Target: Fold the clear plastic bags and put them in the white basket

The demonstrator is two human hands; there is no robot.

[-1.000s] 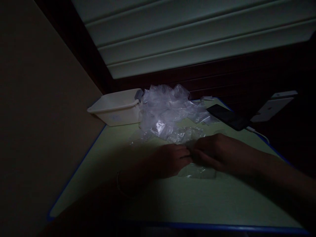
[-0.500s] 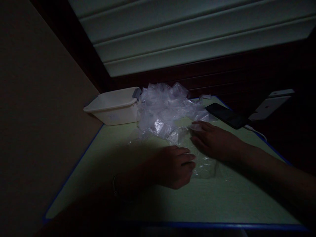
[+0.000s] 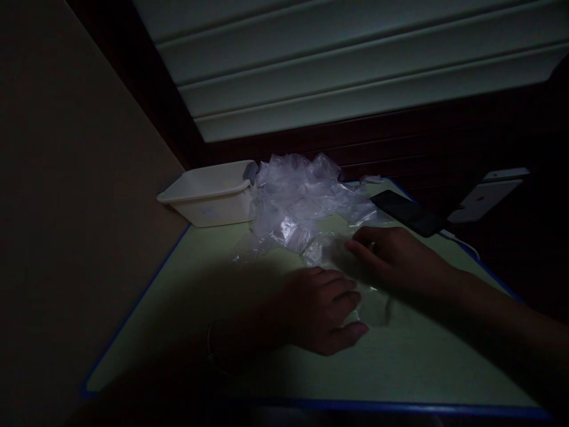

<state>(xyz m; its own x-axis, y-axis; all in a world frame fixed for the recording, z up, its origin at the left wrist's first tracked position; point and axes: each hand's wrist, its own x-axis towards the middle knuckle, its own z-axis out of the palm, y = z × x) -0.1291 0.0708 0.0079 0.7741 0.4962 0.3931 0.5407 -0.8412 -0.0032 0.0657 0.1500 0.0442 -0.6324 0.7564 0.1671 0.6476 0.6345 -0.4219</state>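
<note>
In dim light, a clear plastic bag point(image 3: 376, 305) lies flat on the light green table, between and under my hands. My left hand point(image 3: 326, 308) rests over its left side, fingers lightly bent and thumb held apart. My right hand point(image 3: 386, 252) is at the bag's upper part, with thumb and forefinger pinched together and the other fingers curled. Clear plastic seems to run into that pinch, though the fingertips are dark. Just beyond both hands is a heap of crumpled clear plastic bags point(image 3: 302, 193).
A white plastic bin point(image 3: 213, 204) with a grey handle stands at the back left by the wall. Right of the heap lies a black phone point(image 3: 406, 212) with a white cable point(image 3: 460, 240). A white device point(image 3: 484, 198) is beyond the right edge. The table point(image 3: 178, 296) has blue edging.
My right hand has drawn slightly nearer and its fingers have come together. My left hand has shifted a little right, its thumb now spread away from the fingers. The view has tilted slightly.
</note>
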